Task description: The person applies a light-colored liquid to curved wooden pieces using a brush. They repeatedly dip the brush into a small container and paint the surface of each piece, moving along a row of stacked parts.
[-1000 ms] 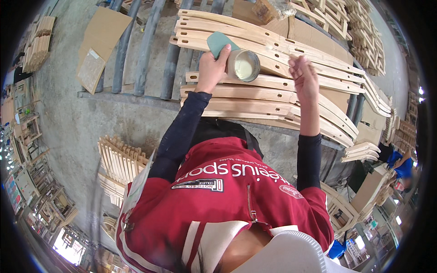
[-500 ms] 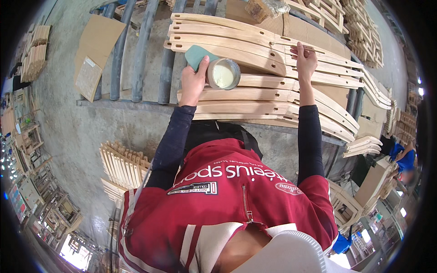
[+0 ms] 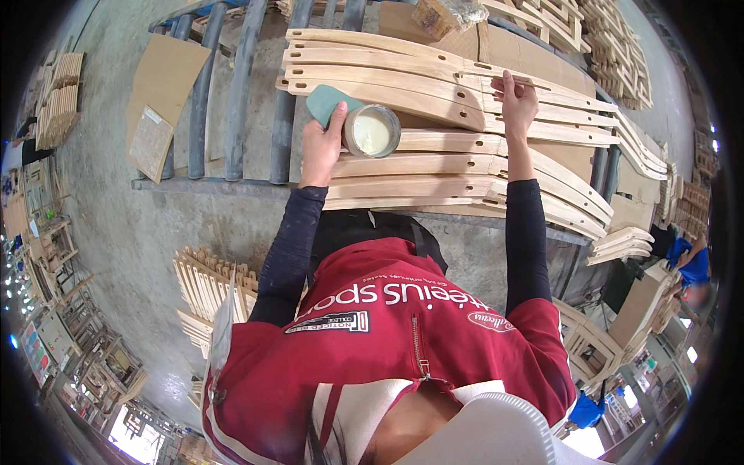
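Observation:
A round container of cream-coloured paste (image 3: 373, 133) is in my left hand (image 3: 319, 153), its fingers closed at the side. Pressed under the same thumb is a flat teal pad (image 3: 328, 102), jutting out past the container's far left side. My right hand (image 3: 518, 108) pinches a thin wooden stick (image 3: 533, 84), held low over the curved wooden slats (image 3: 387, 62). These pale slats have slots near their ends and lie side by side in a far row. A nearer row of bent slats (image 3: 434, 164) passes beneath the container.
A rack of grey bars (image 3: 239, 93) carries the slats, with cardboard (image 3: 172, 77) leaning on its left. A wrapped block (image 3: 446, 17) lies at the far edge. Stacked slats (image 3: 209, 279) stand on the floor at left. A person in blue (image 3: 690, 260) is at far right.
My left hand with the container and teal pad has shifted slightly left and nearer to me. My right hand stays almost in place over the slats with the stick.

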Demonstrator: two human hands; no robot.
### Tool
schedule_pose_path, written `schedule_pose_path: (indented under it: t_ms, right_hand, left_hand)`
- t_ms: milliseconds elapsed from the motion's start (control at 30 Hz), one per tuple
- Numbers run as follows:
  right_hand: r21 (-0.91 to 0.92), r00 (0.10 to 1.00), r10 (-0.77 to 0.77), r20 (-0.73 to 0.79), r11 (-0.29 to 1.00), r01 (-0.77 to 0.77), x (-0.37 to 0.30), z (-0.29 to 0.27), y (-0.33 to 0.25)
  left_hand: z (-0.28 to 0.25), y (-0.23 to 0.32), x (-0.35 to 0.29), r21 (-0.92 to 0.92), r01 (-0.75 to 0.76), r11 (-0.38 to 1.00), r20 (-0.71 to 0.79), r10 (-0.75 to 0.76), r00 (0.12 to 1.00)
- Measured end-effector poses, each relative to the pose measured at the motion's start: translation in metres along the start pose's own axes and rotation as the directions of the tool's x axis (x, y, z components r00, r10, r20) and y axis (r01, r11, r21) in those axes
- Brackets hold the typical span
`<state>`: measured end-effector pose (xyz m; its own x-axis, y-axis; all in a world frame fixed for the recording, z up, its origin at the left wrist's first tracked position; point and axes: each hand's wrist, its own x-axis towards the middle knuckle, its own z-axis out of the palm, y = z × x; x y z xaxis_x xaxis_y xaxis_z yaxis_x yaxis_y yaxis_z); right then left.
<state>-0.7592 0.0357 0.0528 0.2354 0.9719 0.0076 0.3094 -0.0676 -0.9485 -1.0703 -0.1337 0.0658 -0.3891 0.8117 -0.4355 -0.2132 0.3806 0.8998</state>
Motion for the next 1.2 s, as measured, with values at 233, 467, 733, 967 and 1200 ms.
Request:
schedule_pose_path:
  t_ms: [233, 467, 733, 967, 1200]
  right_hand:
    - [0.062, 1.000, 0.028, 0.014, 0.998, -0.029, 0.005, 0.003, 0.012]
    - [0.049, 1.000, 0.018, 0.008, 0.999, -0.018, 0.003, 0.000, 0.013]
    - [0.057, 1.000, -0.003, 0.030, 0.998, 0.002, 0.002, 0.003, 0.013]
    - [-0.077, 0.998, -0.039, 0.059, 0.996, 0.044, 0.000, 0.000, 0.000]
    - [-0.261, 0.948, -0.278, 0.156, 0.914, 0.311, 0.002, 0.013, 0.002]
  left_hand:
    - [0.000, 0.001, 0.002, 0.000, 0.016, 1.000, 0.001, -0.016, 1.000]
    - [-0.001, 0.000, 0.000, 0.010, 0.016, 1.000, -0.002, -0.016, 1.000]
    - [0.000, 0.001, -0.004, 0.002, 0.006, 1.000, -0.039, -0.006, 0.999]
    - [-0.005, -0.006, -0.004, 0.050, -0.015, 0.999, -0.062, 0.018, 0.998]
    - [-0.005, -0.002, -0.014, 0.049, -0.046, 0.998, -0.088, 0.050, 0.995]
